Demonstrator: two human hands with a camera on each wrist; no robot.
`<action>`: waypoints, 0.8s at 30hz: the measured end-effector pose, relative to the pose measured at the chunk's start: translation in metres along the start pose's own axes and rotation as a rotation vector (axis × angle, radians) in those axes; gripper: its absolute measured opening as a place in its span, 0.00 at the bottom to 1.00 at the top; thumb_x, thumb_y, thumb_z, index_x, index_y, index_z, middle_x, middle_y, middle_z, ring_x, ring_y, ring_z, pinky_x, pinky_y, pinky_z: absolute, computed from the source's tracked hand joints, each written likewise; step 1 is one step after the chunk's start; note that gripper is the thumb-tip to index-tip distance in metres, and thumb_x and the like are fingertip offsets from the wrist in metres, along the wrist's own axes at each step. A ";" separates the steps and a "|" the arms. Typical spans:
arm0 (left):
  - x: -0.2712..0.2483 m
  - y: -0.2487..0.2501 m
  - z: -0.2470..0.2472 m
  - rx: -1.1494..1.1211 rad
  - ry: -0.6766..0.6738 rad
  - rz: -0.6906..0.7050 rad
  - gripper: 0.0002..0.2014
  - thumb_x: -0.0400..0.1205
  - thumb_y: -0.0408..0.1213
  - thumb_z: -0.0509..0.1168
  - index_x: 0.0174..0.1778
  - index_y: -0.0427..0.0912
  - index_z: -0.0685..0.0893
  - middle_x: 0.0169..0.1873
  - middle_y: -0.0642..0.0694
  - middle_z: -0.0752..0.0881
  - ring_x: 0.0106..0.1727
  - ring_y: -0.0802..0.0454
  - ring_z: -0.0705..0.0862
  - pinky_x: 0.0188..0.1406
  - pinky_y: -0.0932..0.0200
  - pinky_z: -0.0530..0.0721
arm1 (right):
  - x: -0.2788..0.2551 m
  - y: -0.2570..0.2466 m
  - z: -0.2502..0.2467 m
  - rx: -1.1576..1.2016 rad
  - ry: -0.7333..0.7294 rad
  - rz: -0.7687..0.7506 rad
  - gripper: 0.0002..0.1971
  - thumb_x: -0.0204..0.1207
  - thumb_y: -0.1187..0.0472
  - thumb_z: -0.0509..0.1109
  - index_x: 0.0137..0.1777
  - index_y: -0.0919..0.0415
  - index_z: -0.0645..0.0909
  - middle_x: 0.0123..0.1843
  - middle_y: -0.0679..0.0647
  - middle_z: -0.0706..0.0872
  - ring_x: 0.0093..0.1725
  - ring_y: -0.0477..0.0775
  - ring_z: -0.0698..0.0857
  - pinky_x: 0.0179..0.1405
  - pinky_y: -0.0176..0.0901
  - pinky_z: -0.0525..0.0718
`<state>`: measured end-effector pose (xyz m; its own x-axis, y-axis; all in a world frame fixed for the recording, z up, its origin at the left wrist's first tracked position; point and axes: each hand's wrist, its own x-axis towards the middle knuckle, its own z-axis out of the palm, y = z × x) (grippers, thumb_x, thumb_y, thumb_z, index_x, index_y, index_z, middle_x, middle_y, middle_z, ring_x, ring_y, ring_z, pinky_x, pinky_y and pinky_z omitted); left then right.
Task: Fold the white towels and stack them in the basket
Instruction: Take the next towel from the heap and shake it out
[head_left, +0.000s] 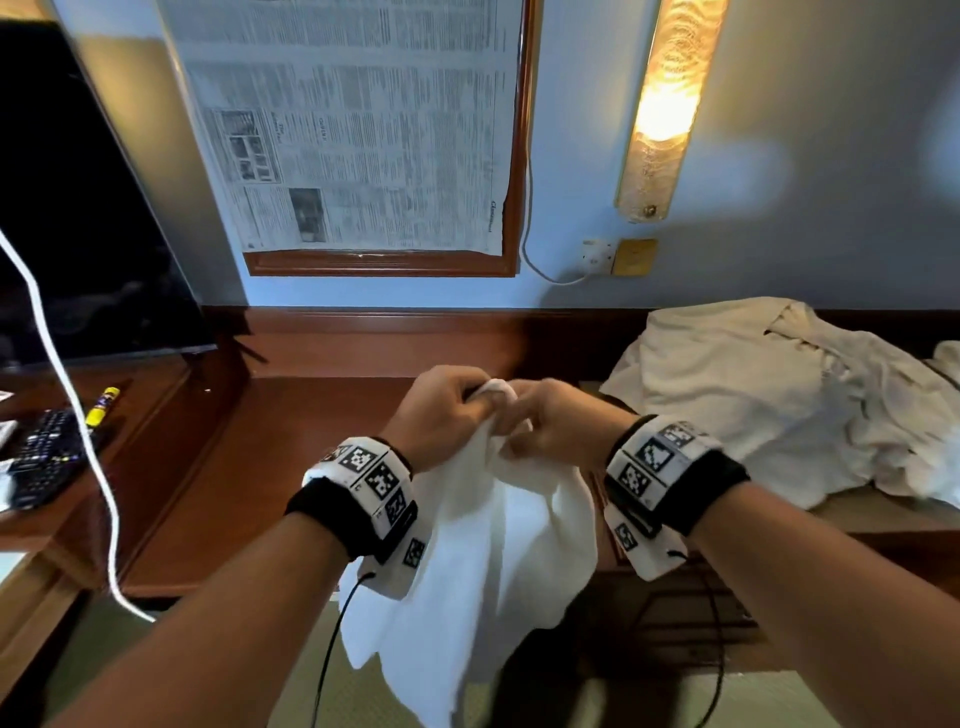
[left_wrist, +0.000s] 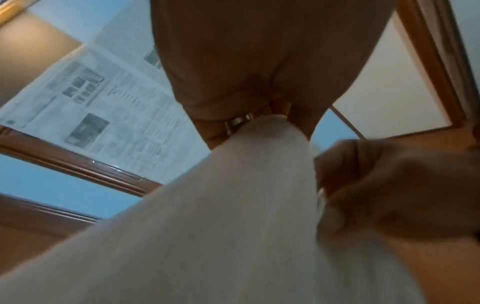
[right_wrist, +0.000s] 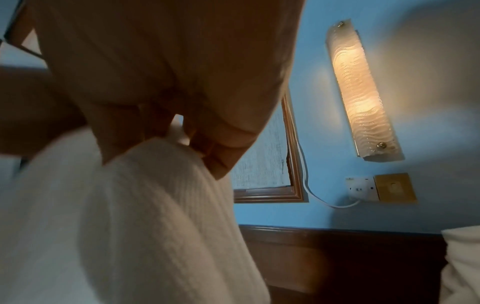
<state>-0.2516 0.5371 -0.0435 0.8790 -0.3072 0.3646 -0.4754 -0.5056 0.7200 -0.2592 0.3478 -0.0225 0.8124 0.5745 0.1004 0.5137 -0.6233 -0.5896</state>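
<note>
Both hands are raised in front of the person, close together and well above the tabletop (head_left: 291, 467). The left hand (head_left: 441, 410) has its fingers curled round the top of a white towel (head_left: 483, 561), pinching a bunched edge. The right hand (head_left: 561, 426) pinches the same gathered edge just beside it, knuckles nearly touching the left. The towel hangs free below both wrists, creased and not yet folded.

The wrist views confirm both grips: cloth runs up into the curled left fingers (left_wrist: 298, 121) and the right fingers (right_wrist: 213, 152).

A heap of further pale towels (head_left: 753, 395) lies to the right, unfolded. No basket shows in any view.

Judgement: the step in hand is finding the corners of one towel before its first fold. The next move calls for the hands to draw apart along the top edge until the cloth hangs flat, then to bring corner to corner. The stacking place must be located first.
</note>
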 end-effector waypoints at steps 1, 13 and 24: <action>-0.001 0.005 -0.004 -0.006 -0.001 0.013 0.12 0.81 0.47 0.68 0.41 0.42 0.90 0.33 0.43 0.88 0.33 0.47 0.83 0.37 0.46 0.82 | 0.000 0.001 0.007 -0.015 0.022 0.006 0.07 0.69 0.73 0.77 0.45 0.64 0.91 0.52 0.56 0.89 0.52 0.56 0.87 0.57 0.48 0.84; -0.102 -0.081 -0.017 -0.309 -0.006 -0.301 0.26 0.74 0.62 0.71 0.45 0.38 0.87 0.41 0.40 0.91 0.39 0.42 0.90 0.41 0.39 0.88 | 0.042 -0.022 -0.021 0.057 0.586 -0.116 0.12 0.70 0.64 0.73 0.27 0.49 0.84 0.29 0.50 0.84 0.31 0.43 0.80 0.34 0.33 0.77; -0.155 -0.128 -0.016 -0.317 0.134 -0.392 0.27 0.74 0.77 0.60 0.29 0.56 0.84 0.25 0.53 0.82 0.27 0.55 0.80 0.33 0.56 0.76 | 0.050 -0.024 -0.018 0.096 0.723 0.146 0.06 0.75 0.65 0.76 0.49 0.60 0.91 0.41 0.55 0.90 0.35 0.37 0.83 0.42 0.33 0.82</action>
<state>-0.3267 0.6622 -0.1831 0.9956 -0.0277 0.0893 -0.0935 -0.2870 0.9534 -0.2259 0.3825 0.0109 0.8664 -0.0239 0.4988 0.3874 -0.5982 -0.7015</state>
